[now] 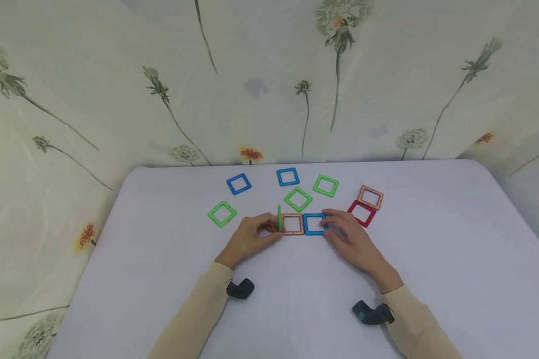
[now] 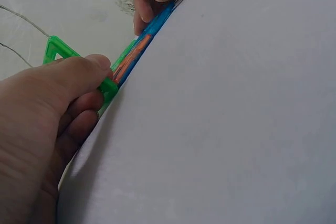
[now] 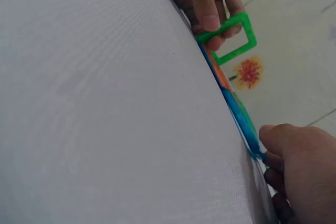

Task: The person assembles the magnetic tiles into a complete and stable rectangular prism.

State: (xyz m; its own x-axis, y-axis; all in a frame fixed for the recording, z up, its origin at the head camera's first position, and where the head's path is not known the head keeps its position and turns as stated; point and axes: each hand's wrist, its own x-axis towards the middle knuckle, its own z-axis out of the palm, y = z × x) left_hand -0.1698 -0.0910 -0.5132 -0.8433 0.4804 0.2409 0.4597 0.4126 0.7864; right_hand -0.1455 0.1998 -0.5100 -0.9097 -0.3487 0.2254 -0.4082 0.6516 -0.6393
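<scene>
A green square magnetic tile (image 1: 279, 218) stands on edge at the left side of a flat orange magnetic tile (image 1: 293, 234). My left hand (image 1: 251, 237) pinches it between thumb and fingers, as the left wrist view also shows the green tile (image 2: 108, 88). Joined to the orange tile's right is a flat blue magnetic tile (image 1: 314, 234). My right hand (image 1: 352, 242) holds this blue tile by its right edge, thumb near and fingers on the far side. In the right wrist view a dark blue strip shows under the orange tile (image 3: 223, 78).
Behind the row lie green tiles (image 1: 298, 208) (image 1: 326, 194), and blue tiles (image 1: 288, 184) (image 1: 239, 192). Another green tile (image 1: 222, 225) is at left. A red tile (image 1: 363, 223) touches an orange tile (image 1: 370, 207) at right. The white tabletop (image 1: 292, 309) meets a flowered cloth (image 1: 269, 109) behind.
</scene>
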